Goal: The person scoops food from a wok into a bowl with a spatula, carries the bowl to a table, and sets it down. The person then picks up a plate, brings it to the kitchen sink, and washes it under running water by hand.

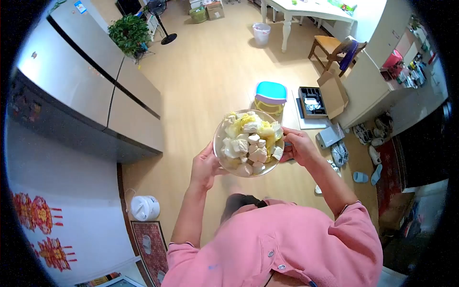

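Between my two hands a round white bowl (218,149) is held up in front of my chest. Heaped in it are white tofu chunks (258,154) and pale yellow-green cabbage leaves (234,128). My left hand (205,166) grips the bowl's left side, its fingers partly hidden beneath the rim. On the opposite side my right hand (299,145) is closed on the rim, with the thumb near the top edge. The bowl looks roughly level.
A stool with a blue top (271,91) stands just beyond the bowl. Right of it lies an open cardboard box (311,103), near shoes and slippers (361,177). A fridge (81,71) lines the left; a chair (330,47), bin (261,34) and white table (315,10) stand farther off.
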A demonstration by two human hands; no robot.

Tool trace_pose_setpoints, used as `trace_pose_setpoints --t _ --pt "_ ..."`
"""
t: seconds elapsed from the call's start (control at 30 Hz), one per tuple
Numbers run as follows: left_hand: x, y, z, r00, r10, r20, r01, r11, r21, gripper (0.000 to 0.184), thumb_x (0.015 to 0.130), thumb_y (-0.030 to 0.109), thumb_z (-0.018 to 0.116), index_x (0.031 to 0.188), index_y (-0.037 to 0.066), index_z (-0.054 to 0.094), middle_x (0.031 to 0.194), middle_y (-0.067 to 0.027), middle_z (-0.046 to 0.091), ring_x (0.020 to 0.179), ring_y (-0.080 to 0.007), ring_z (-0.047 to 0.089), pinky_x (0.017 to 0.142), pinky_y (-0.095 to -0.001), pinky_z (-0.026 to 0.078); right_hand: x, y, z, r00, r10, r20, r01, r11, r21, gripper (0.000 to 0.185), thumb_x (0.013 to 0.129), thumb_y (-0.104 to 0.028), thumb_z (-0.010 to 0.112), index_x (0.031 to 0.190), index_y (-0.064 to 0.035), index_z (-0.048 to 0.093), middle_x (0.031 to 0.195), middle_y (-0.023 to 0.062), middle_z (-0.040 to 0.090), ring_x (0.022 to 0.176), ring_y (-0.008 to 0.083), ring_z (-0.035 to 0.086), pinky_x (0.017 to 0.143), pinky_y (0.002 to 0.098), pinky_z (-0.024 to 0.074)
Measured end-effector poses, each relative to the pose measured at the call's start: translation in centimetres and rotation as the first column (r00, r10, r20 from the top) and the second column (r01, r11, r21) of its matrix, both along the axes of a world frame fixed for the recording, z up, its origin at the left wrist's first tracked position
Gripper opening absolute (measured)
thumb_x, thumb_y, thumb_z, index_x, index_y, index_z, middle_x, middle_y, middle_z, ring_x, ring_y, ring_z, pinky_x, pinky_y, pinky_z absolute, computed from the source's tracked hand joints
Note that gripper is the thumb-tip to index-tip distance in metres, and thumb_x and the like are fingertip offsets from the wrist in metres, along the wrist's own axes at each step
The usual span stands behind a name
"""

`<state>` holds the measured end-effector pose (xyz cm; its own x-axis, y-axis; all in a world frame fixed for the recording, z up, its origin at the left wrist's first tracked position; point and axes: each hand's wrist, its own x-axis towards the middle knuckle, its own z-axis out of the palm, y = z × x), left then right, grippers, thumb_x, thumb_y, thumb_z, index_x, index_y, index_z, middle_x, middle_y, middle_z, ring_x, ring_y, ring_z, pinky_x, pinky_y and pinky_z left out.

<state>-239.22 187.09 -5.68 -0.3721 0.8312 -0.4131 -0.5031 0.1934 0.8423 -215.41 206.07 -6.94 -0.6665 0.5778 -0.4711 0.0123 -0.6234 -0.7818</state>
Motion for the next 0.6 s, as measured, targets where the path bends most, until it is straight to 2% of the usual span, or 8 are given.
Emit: trace_pose_setpoints --t 0.07,0.27,0.37,0.47,0.6 --pt "-3.1 3.6 0.0 1.000 -0.004 -0.020 0.004 1.000 0.014 0.073 0.076 -0.005 0.039 0.149 0.005 0.036 0.121 -0.0131 0.063 0.077 -0.0208 0.071 0.059 -0.0363 0.065 -3.2 2.9 -0.3 1.000 -0.011 0.010 0.011 1.000 0.003 0.054 0.086 -0.008 0.045 0.139 -0.0015 0.050 0.108 0.0159 0.066 0.067 0.0240 0.071 0.055 0.0369 0.0625" --pt "-12.3 13.5 0.9 0.996 -0.067 -0.064 0.066 0.998 -0.014 0.073 0.077 -0.006 0.037 0.149 0.005 0.035 0.120 -0.0139 0.063 0.077 -0.0198 0.071 0.059 -0.0345 0.064 -11.3 10.9 -0.4 0.998 -0.063 -0.009 0.062 0.998 -0.012 0.056 0.086 -0.008 0.044 0.142 -0.0026 0.047 0.102 0.0142 0.067 0.068 0.0210 0.070 0.053 0.0340 0.0617" --pt "-18.3 18.1 -0.2 0.991 -0.096 -0.097 0.097 0.995 0.007 0.073 0.077 -0.006 0.037 0.149 0.004 0.034 0.123 -0.0153 0.062 0.076 -0.0203 0.071 0.058 -0.0334 0.064 -16.9 14.7 -0.4 0.993 -0.118 -0.016 0.118 0.993 -0.026 0.056 0.086 -0.008 0.043 0.142 -0.0031 0.047 0.099 0.0140 0.068 0.066 0.0204 0.070 0.053 0.0326 0.0614" --pt "-22.4 21.5 0.9 0.992 -0.099 -0.072 0.097 0.995 -0.034 0.072 0.078 -0.006 0.036 0.149 0.002 0.033 0.128 -0.0160 0.060 0.078 -0.0218 0.071 0.057 -0.0332 0.064 -21.1 17.6 -0.9 0.987 -0.161 -0.010 0.161 0.986 -0.042 0.055 0.086 -0.006 0.043 0.140 -0.0034 0.049 0.096 0.0139 0.069 0.065 0.0211 0.070 0.052 0.0329 0.0611" --pt "-28.9 28.3 -0.9 0.990 -0.124 -0.065 0.123 0.992 -0.021 0.073 0.077 -0.007 0.035 0.149 0.001 0.032 0.134 -0.0176 0.056 0.083 -0.0231 0.071 0.059 -0.0337 0.065 -27.0 24.0 -2.3 0.985 -0.174 0.008 0.174 0.984 -0.049 0.053 0.086 -0.006 0.043 0.138 -0.0036 0.052 0.095 0.0138 0.069 0.064 0.0212 0.070 0.052 0.0338 0.0608"
